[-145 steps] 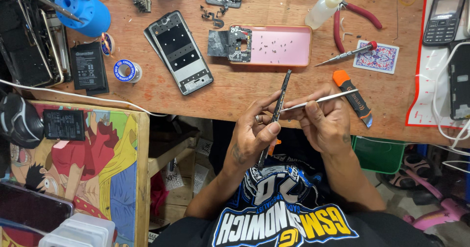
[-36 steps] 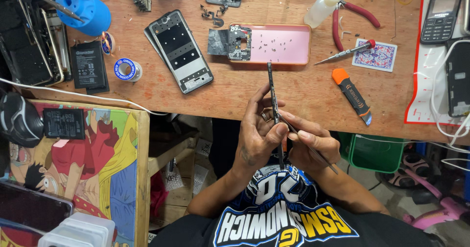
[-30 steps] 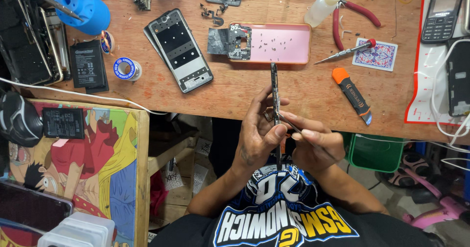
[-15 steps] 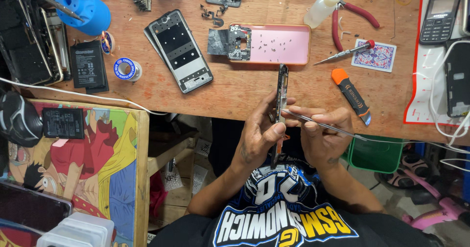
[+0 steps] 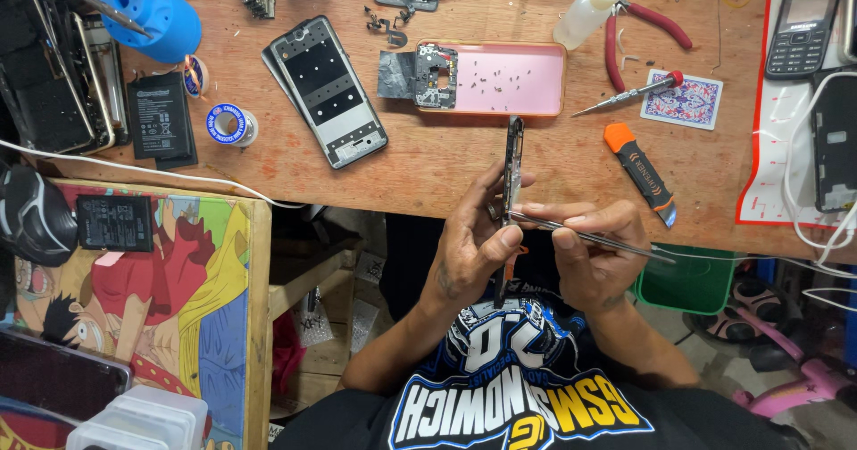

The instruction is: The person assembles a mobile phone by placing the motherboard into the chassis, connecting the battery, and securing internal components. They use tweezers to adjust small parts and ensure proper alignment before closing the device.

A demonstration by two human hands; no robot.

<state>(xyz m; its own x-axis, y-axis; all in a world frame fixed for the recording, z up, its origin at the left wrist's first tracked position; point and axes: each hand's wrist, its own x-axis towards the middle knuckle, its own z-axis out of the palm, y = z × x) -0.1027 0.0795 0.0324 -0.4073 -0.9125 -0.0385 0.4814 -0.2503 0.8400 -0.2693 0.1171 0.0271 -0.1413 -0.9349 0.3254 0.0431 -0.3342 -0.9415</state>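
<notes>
My left hand [image 5: 471, 236] grips a thin dark phone part [image 5: 511, 160] held on edge, its top end reaching over the wooden bench [image 5: 446, 160]. My right hand [image 5: 594, 249] pinches metal tweezers [image 5: 594, 236] that lie nearly level, their tips touching the side of the phone part at my left thumb. Both hands hover just in front of the bench's near edge, above my lap.
On the bench lie an open phone frame [image 5: 328, 93], a pink tray [image 5: 518, 79] with several tiny screws and a circuit board, an orange utility knife [image 5: 638, 173], a screwdriver [image 5: 629, 93], red pliers [image 5: 647, 26], a glue bottle [image 5: 589, 8], batteries [image 5: 159, 121], a keypad phone [image 5: 799, 26]. A cartoon-covered box [image 5: 143, 262] stands left.
The phone part has stayed upright in my left hand, shifting slightly. My right hand swung the tweezers from pointing down toward my lap to lying level against the part's side.
</notes>
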